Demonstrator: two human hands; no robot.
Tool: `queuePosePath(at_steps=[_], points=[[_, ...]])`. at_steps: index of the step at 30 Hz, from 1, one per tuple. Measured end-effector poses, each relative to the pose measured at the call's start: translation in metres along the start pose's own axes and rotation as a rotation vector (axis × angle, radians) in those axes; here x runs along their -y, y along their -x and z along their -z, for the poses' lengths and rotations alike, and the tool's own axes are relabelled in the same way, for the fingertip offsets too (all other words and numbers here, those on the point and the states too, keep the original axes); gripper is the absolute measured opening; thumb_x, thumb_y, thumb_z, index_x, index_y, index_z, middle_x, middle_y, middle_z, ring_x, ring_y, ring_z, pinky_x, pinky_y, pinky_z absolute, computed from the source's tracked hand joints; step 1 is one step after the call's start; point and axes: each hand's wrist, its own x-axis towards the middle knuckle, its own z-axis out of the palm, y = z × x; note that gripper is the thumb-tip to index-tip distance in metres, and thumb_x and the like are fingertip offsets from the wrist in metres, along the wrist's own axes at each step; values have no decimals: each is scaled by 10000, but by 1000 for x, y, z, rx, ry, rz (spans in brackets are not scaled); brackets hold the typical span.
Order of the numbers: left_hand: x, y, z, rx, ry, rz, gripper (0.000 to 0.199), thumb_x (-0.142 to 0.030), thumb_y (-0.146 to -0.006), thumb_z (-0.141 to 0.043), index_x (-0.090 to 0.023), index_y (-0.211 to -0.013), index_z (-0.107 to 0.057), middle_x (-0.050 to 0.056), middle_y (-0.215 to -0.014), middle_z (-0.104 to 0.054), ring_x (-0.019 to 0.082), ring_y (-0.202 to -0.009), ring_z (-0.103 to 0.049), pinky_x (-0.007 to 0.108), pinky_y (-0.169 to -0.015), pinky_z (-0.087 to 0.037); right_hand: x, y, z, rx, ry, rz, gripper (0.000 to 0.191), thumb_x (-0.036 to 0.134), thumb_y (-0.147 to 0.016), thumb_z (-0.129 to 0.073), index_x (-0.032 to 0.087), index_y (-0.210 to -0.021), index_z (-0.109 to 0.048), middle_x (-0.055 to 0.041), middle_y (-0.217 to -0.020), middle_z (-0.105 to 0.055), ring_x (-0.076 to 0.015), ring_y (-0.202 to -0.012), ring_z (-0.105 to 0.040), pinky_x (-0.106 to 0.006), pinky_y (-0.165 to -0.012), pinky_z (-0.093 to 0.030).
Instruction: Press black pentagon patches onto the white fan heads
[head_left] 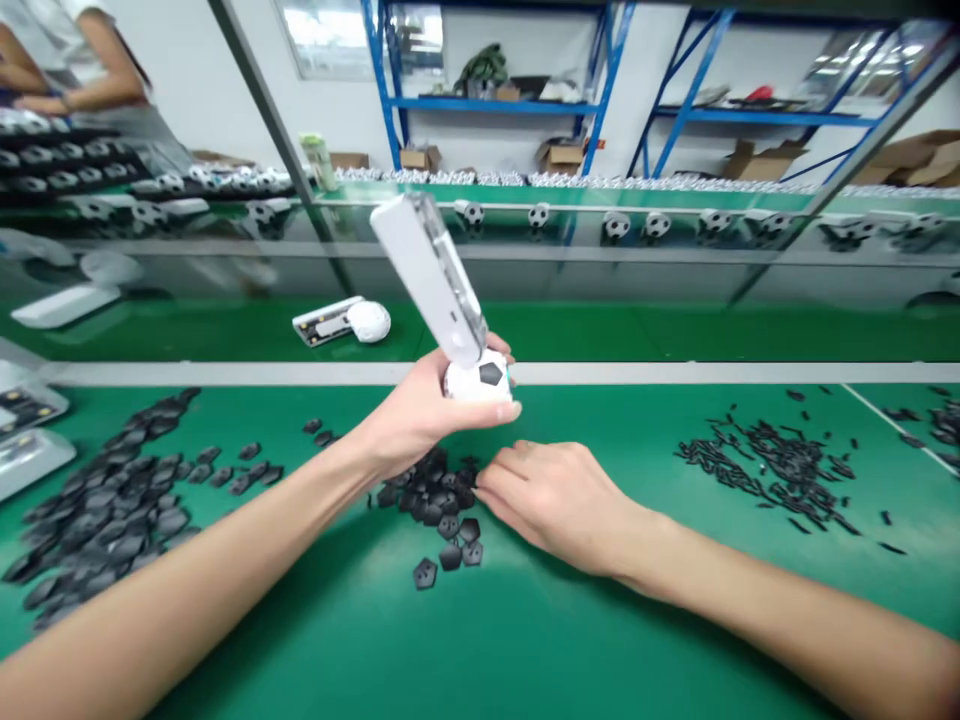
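Note:
My left hand [420, 405] is wrapped round a white ball [469, 382] that bears a black pentagon. A long white handle-like body [427, 275] rises from the ball, tilted up to the left. Below it, my right hand [544, 495] touches the right edge of a small pile of black pentagon pieces [431, 490]. Its fingers are pressed together, and what their tips hold, if anything, is hidden. A few loose pentagons [450, 556] lie just in front of the pile on the green table [600, 640].
A larger heap of black pentagons [120, 500] lies left, thin black strips [787, 465] right. Beyond a pale rail [637, 373], another white unit [341, 320] rests on the green belt [570, 330]. Football-patterned units [616, 225] line the far side. A person [97, 70] stands back left.

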Motion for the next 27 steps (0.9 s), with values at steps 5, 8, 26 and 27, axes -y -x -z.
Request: queuePosePath(at_steps=[5, 8, 26, 27], points=[[0, -1, 12, 51, -372, -247, 463, -283, -804, -909, -210, -1178, -645, 67, -1203, -693, 217, -1047, -688, 303, -879, -591, -44, -9, 29, -31, -385, -466, 149, 128, -1010, -714, 182, -881, -764, -5, -809, -795, -159, -700, -717, -269, -665, -456], [-3, 0, 13, -6, -502, -283, 411, -319, -821, -853, -207, -1144, -624, 69, -1131, -700, 220, -967, -696, 298, -782, -599, -60, -12, 33, -122, -647, -643, 158, 131, -993, -722, 186, -856, -779, 6, -748, -783, -150, -683, -719, -259, -693, -492], [-6, -85, 111, -300, -1236, -19, 452, -563, -927, -598, -161, -879, -800, 155, -997, -797, 374, -1098, -720, 431, -1019, -537, -59, -3, -19, -65, -809, -744, 152, 271, -981, -690, 219, -868, -777, -9, -780, -783, -196, -758, -728, -306, -731, -473], [-12, -85, 120, -252, -1262, -22, 406, -530, -864, -671, -169, -974, -820, 147, -1134, -799, 376, -1193, -692, 427, -1078, -515, -59, -4, -19, -63, -807, -742, 156, 278, -982, -692, 220, -865, -776, -8, -781, -782, -195, -756, -725, -306, -732, -469]])
